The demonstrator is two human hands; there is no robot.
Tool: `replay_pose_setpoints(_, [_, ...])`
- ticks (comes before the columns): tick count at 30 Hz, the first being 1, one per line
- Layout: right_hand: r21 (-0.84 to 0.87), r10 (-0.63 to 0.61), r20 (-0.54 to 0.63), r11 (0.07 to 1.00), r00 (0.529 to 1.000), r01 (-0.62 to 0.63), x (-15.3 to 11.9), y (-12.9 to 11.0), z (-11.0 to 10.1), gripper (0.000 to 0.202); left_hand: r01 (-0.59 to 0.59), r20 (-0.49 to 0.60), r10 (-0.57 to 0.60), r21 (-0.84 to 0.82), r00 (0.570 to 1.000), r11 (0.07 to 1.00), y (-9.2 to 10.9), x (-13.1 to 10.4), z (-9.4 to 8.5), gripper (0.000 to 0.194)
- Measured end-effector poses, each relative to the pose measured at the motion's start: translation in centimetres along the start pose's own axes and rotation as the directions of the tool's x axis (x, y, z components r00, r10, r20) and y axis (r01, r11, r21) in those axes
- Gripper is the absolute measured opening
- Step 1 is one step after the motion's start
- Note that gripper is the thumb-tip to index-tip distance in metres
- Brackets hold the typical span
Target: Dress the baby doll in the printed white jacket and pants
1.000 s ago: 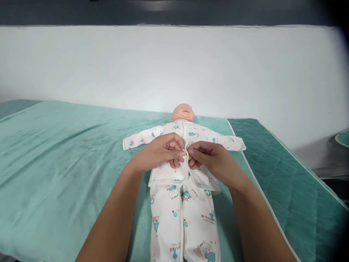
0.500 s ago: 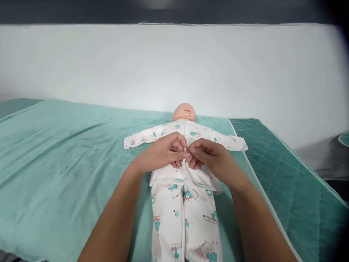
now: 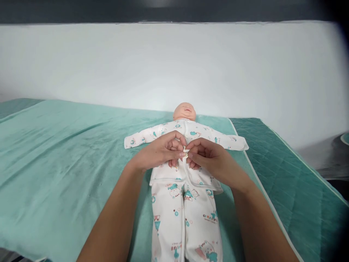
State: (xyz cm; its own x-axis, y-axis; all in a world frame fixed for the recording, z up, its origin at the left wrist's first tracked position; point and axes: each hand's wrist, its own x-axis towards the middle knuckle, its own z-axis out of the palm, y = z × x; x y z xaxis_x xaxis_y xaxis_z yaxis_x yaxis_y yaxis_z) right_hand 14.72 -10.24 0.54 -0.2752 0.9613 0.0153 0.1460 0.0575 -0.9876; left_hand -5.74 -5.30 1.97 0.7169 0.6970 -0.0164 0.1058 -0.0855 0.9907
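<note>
A baby doll (image 3: 184,111) lies on its back, its head at the far end and its arms spread wide. It wears a white printed baby jacket (image 3: 163,176) and matching trousers (image 3: 169,218). My left hand (image 3: 167,149) pinches the jacket's front edge at the middle of the chest. Facing it, my right hand (image 3: 207,154) pinches the other side of the same front edge. Between the fingertips a small pale button (image 3: 186,155) shows on the placket. The fingers partly hide the cloth around it.
A light green blanket (image 3: 68,163) with soft wrinkles lies under the doll and spreads left. On the right is a darker green quilted mattress (image 3: 286,174). Behind the bed stands a white wall (image 3: 136,65).
My fingertips have parted slightly, and the small button between them now shows. Otherwise the hands stay at the same place on the jacket, and the doll lies still.
</note>
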Motion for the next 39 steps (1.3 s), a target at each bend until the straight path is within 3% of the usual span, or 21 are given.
replay_pose_setpoints(9, [0.026,0.019,-0.054,1.000,0.998,-0.018,0.0,0.0,0.4,0.012,0.013,0.061,-0.013,-0.006,0.998,1.000,0.3,-0.2,-0.1,0.022])
replay_pose_setpoints(20, [0.061,0.011,-0.025,0.998,1.000,-0.010,0.1,0.1,0.4,0.010,0.069,-0.003,-0.069,0.067,0.998,0.995,0.4,-0.1,0.3,0.018])
replay_pose_setpoints(26, [0.092,-0.019,-0.022,0.996,1.000,0.021,0.2,0.1,0.4,0.013,0.059,0.030,-0.062,0.073,0.998,0.996,0.6,-0.2,0.3,0.016])
replay_pose_setpoints(33, [0.081,-0.007,-0.061,0.997,0.998,0.012,0.3,0.2,0.5,0.012,0.138,-0.087,-0.121,0.211,0.989,0.968,1.1,-0.2,0.7,0.026])
replay_pose_setpoints(39, [0.077,0.006,-0.075,0.997,0.997,-0.001,0.4,0.1,0.6,0.014,0.175,-0.110,-0.149,0.288,0.983,0.941,1.2,-0.3,0.7,0.029])
